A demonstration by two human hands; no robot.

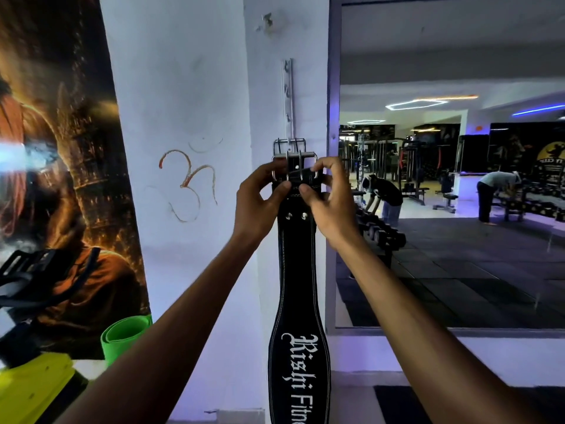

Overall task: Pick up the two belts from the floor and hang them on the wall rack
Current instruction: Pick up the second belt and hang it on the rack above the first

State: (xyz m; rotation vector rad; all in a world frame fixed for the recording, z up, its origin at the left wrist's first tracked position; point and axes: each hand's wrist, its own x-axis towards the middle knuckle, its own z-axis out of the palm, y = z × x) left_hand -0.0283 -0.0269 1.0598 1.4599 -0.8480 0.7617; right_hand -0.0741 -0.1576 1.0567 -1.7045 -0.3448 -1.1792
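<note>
Pinching the belt [298, 270] buckle [295, 166], both hands [293, 194] must next seat it on the rack [288, 96] hook above.

Belt [298, 270] lettering (bottom edge) cut off

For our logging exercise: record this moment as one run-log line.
both hands grip black leather belt | steel buckle at wall rack | second buckle above
</note>
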